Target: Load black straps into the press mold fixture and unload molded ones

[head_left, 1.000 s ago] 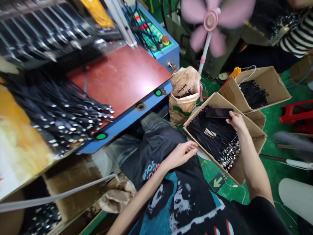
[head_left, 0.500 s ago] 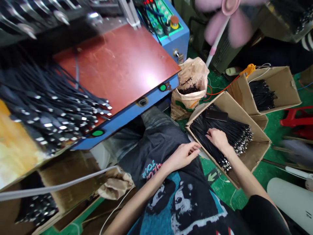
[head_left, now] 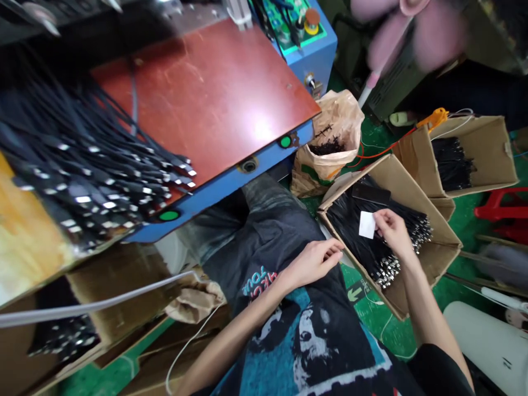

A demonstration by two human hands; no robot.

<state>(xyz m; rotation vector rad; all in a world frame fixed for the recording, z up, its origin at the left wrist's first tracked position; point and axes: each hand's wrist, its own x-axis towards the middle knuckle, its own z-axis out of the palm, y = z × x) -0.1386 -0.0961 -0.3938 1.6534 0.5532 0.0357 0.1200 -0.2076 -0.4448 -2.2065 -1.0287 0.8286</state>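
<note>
Between the thumb and fingers of my right hand [head_left: 394, 232] is a small white square of paper [head_left: 367, 225], held over the cardboard box [head_left: 440, 245]. Black cables [head_left: 344, 217] with shiny metal connectors fill that box, and a black phone [head_left: 371, 194] lies on top of them. My left hand [head_left: 315, 262] hovers over my lap beside the box's near edge. Its fingers are loosely bent and slightly apart, with nothing visible in them.
A blue machine with a reddish-brown board [head_left: 206, 93] stands ahead, with a large bundle of black cables [head_left: 103, 170] on its left. A paper bag of dark scraps [head_left: 309, 179], another cable box [head_left: 490, 157] and a pink fan [head_left: 379, 55] are to the right.
My right hand has lifted from among the cables and now holds the white paper, which was not visible before. My left hand has stayed near the box edge. The view has shifted slightly.
</note>
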